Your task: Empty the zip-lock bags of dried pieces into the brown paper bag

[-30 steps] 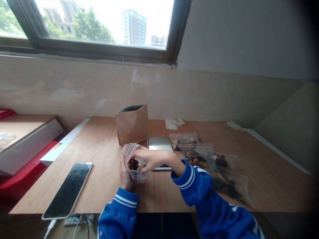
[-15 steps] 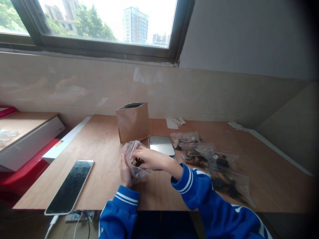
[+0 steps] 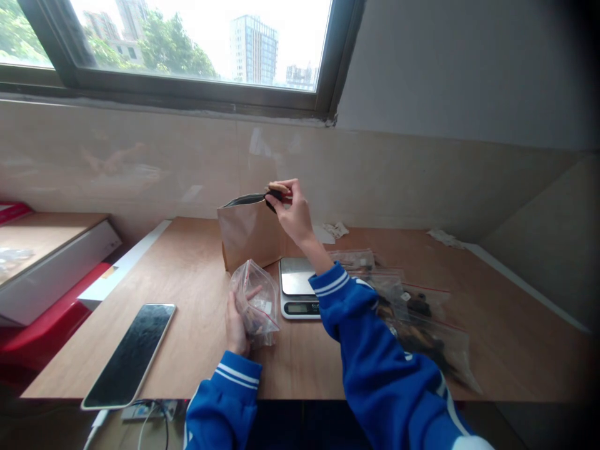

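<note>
My left hand (image 3: 237, 322) is closed around the side of a clear zip bag (image 3: 257, 294), whose mouth gapes upward above the table. Little shows inside this bag apart from a pale patch. At the right end of the open top of a brown paper pouch (image 3: 248, 234), my right hand (image 3: 294, 209) pinches some dried pieces (image 3: 275, 192), dark with tan parts; their exact kind is unclear. The pouch stands upright, showing a dark inner lining. A kitchen scale (image 3: 296, 281) with a metal plate lies below my right wrist, partly covered by the forearm.
Several clear zip bags (image 3: 452, 353) of dark and tan pieces lie to the right, partly behind my sleeve. A phone (image 3: 131, 356) with a cable rests at the left front. Crumpled paper (image 3: 336, 230) lies by the tiled wall. Another table (image 3: 51, 234) stands at far left.
My right hand has come out of the clear bag and risen to the pouch's top, carrying dried pieces. The scale's display is now uncovered. My left hand stays on the bag.
</note>
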`<state>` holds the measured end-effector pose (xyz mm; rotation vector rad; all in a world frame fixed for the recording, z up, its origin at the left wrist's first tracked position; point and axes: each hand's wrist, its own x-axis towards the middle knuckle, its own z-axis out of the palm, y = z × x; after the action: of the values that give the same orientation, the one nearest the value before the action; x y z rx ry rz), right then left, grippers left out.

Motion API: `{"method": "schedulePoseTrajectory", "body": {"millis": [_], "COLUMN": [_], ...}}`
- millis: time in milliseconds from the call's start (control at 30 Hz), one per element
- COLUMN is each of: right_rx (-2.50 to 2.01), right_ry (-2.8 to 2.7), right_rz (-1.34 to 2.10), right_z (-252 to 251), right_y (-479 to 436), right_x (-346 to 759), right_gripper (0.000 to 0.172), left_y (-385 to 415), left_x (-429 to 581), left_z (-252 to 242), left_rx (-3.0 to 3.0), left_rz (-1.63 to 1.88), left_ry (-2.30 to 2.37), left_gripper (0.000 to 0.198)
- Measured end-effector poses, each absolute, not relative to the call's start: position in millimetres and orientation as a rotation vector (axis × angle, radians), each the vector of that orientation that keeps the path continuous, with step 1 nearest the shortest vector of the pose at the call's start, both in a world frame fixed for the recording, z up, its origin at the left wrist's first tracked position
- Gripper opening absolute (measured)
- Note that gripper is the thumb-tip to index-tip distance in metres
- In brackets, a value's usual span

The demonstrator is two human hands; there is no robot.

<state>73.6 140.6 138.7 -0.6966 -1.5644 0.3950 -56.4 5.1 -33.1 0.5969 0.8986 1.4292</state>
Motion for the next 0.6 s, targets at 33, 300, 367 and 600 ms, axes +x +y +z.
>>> {"method": "schedulePoseTrajectory", "body": {"millis": [33, 300, 367, 600], "right_rx": [-0.703, -0.709, -0.737, -0.875], "right_ry": [-1.548, -1.697, -1.688, -1.745], "right_rz": [0.309, 0.137, 0.15, 0.239], "right_z": [141, 122, 123, 139], "right_y": [154, 187, 182, 163], "right_x": [68, 43, 45, 44], "right_gripper": [0.023, 0.014, 0.016, 0.024], "left_y": [5, 3, 3, 4], "left_x": [-56, -53, -53, -53], "left_z": [-31, -25, -26, -25], "left_rx": [0.579, 0.565, 0.556, 0.498], "left_rz": [1.427, 1.372, 1.375, 1.359], "left_ry": [0.941, 1.025, 1.023, 1.004], "left_gripper": [0.062, 0.073, 0.072, 0.07]}}
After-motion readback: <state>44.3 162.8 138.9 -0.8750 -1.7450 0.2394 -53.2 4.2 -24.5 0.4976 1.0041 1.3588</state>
